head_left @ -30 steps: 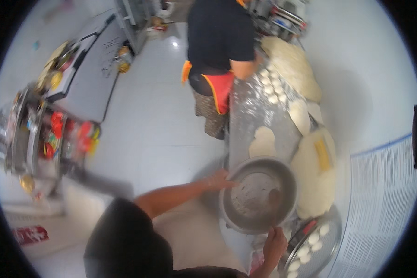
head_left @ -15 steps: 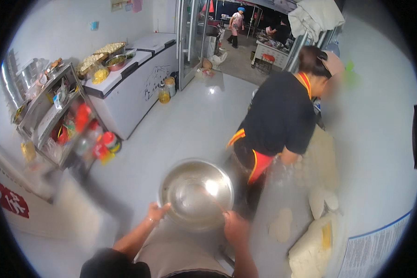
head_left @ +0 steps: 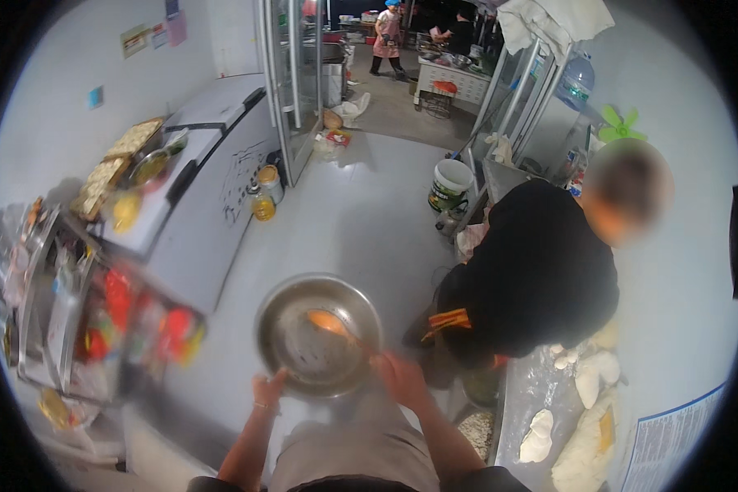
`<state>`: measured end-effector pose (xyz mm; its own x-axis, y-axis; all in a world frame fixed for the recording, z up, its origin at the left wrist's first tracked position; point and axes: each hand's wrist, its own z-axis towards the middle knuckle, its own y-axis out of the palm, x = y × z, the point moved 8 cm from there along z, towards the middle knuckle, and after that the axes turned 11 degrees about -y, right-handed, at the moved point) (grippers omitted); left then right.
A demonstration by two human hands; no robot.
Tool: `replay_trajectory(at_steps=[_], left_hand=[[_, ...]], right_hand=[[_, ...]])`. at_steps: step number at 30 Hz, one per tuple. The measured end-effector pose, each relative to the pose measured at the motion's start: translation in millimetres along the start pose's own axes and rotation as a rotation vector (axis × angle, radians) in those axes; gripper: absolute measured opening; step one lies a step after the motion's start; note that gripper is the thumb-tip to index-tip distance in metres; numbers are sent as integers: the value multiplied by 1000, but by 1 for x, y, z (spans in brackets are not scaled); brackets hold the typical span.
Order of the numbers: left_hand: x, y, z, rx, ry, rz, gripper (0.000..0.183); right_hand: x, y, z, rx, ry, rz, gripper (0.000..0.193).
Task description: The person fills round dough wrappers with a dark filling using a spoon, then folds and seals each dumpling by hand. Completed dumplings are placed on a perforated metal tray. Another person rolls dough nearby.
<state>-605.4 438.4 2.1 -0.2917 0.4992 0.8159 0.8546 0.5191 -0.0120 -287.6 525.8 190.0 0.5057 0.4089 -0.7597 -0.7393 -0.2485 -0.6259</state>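
Note:
A wide stainless steel bowl [head_left: 287, 361] is in front of me, tilted so its inside faces me. My left hand [head_left: 269, 389] is closed on its near left rim, the thumb over the edge. At the near right rim my right hand [head_left: 400, 379] is closed round the thin handle of an orange spoon-like utensil [head_left: 328, 321]. The utensil's broad oval end is inside the bowl. Whether the right hand also grips the rim I cannot tell. The bowl's bottom looks bare apart from dull marks.
On my right a co-worker [head_left: 533, 271] bends over a floury worktop [head_left: 512, 410] with dough [head_left: 536, 436]. A white bucket [head_left: 451, 184] stands beyond. Along the left are a chest freezer [head_left: 213, 189] bearing trays and a cluttered metal rack [head_left: 45, 295]. A glass door [head_left: 295, 90] leads outside, where people work.
My view has swung right, and the bowl sits slightly further left in it. The utensil's orange end now shows clearly inside the bowl. The co-worker leans lower over the worktop.

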Motion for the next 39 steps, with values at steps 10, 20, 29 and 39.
replay_trajectory(at_steps=[10,20,29,39], left_hand=[[92,126,234,86,-26,110,42],[308,265,365,-3,11,63,31],[452,413,541,-275,30,328,30],[522,606,677,-454,-209,431,48]], right_hand=[[151,-53,232,37,9,179,31],[271,-143,477,225,252,-12,39],[445,-149,611,468,421,660,34],[577,-198,675,786,801,742,23]])
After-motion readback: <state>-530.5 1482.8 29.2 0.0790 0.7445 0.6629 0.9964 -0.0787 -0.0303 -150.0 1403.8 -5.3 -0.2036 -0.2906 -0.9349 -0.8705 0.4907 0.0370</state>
